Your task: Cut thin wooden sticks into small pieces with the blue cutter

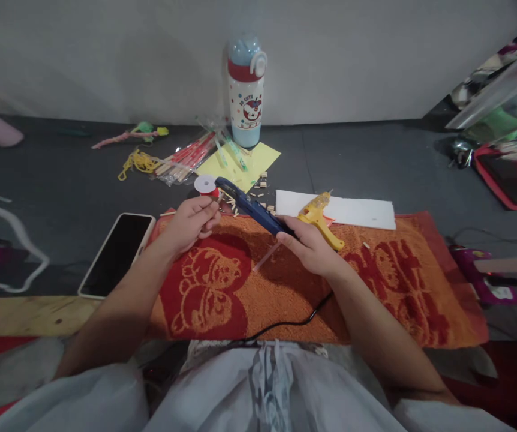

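My right hand (307, 243) is wrapped round a long dark blue tool (258, 210), which slants up and left. A black cord (294, 323) runs over the towel beneath that hand. Close to the tool's far end, my left hand (195, 222) is closed in a pinch. A small thin piece shows at its fingertips, too small to name. Right behind these fingers stands a white-topped spool (206, 183) with red on it. A translucent stick (266, 257) reaches out below my right thumb. Beyond that hand lies a yellow glue gun (316, 219).
An orange and red towel (294, 300) covers the front of the dark table. Short wooden bits (262, 185) lie scattered near yellow paper (265, 157). A bottle (246, 90) stands by the wall. A phone (117, 255) lies left, a white strip (357, 210) right.
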`<action>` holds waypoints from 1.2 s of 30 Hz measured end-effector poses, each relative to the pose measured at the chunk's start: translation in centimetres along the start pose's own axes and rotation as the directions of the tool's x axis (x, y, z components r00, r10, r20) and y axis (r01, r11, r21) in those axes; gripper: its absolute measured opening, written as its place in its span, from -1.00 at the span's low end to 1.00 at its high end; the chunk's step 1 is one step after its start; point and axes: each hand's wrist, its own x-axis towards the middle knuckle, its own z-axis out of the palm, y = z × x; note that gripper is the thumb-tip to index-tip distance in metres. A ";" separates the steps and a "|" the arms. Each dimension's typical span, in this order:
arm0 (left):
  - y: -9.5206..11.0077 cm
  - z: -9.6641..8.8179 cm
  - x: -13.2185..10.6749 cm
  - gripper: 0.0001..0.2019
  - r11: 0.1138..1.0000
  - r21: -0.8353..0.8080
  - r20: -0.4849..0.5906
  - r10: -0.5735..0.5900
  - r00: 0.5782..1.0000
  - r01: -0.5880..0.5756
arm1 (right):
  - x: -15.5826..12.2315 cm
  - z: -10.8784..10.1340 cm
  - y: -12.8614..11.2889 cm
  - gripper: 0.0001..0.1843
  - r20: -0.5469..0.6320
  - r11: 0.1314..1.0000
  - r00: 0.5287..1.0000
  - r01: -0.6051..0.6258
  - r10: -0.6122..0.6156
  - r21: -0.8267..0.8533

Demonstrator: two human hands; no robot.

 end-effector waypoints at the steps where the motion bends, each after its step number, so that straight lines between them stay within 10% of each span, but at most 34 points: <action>1: 0.0 0.0 0.1 -0.73 1.000 -0.001 0.002 0.003 1.000 -0.003 | 0.0 0.0 0.0 -0.57 -0.001 1.000 1.000 -0.014 0.014 0.028; 5: -0.2 0.1 0.4 -0.69 1.000 0.002 -0.019 0.001 1.000 -0.001 | 0.2 0.2 0.1 -0.57 0.021 0.942 0.991 -0.132 0.132 0.308; 11: -0.7 0.1 0.7 -0.66 1.000 0.004 -0.057 -0.024 0.998 0.025 | 0.7 -0.2 -0.4 -0.36 0.181 0.545 0.954 -0.286 0.239 0.788; 27: -1.7 0.2 0.8 -0.65 0.981 0.194 0.007 -0.011 1.000 0.009 | 1.2 -0.9 -0.2 -0.26 0.432 0.211 0.866 -0.484 0.250 0.849; 31: -1.6 0.3 0.7 -0.62 0.962 0.259 -0.064 0.106 0.992 -0.086 | 1.0 -0.4 -0.3 -0.36 0.394 0.279 0.882 -0.458 0.257 0.844; 36: -1.4 0.4 0.4 -0.60 0.887 0.418 -0.101 0.263 0.959 -0.199 | 0.2 0.4 -0.5 -0.54 0.123 0.630 0.957 -0.268 0.264 0.729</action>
